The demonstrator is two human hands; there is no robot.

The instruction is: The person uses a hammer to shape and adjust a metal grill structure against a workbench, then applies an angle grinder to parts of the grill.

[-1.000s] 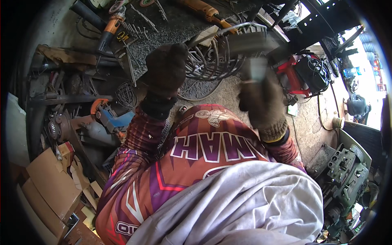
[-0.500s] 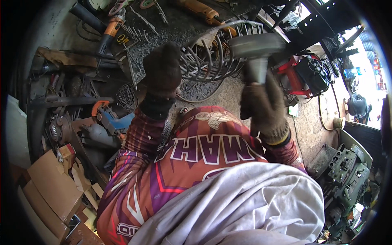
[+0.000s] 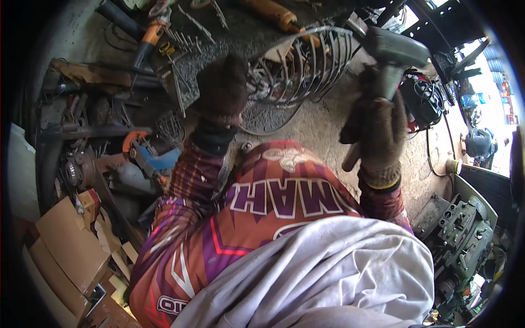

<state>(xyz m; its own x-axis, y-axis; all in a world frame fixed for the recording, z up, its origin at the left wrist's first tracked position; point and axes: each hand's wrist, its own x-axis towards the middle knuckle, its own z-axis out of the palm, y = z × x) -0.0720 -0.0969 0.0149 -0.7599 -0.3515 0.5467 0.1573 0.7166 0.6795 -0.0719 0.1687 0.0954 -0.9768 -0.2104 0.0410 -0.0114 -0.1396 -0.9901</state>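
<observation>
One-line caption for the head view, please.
Gloved right hand raises a hammer; gloved left hand steadies a wire cage.

dark brown knit glove [image 3: 221, 87], tan glove [image 3: 380, 136], grey hammer head [image 3: 396, 46], maroon-orange patterned jersey [image 3: 246, 218], silvery wire guard [image 3: 306, 60].

My one view sits on the head, a wide fisheye looking steeply down, very near my own chest and cloth-covered lap, the gloved left hand [image 3: 221, 87] and right hand [image 3: 377, 131] raised toward the floor [image 3: 322, 126] ahead.
</observation>
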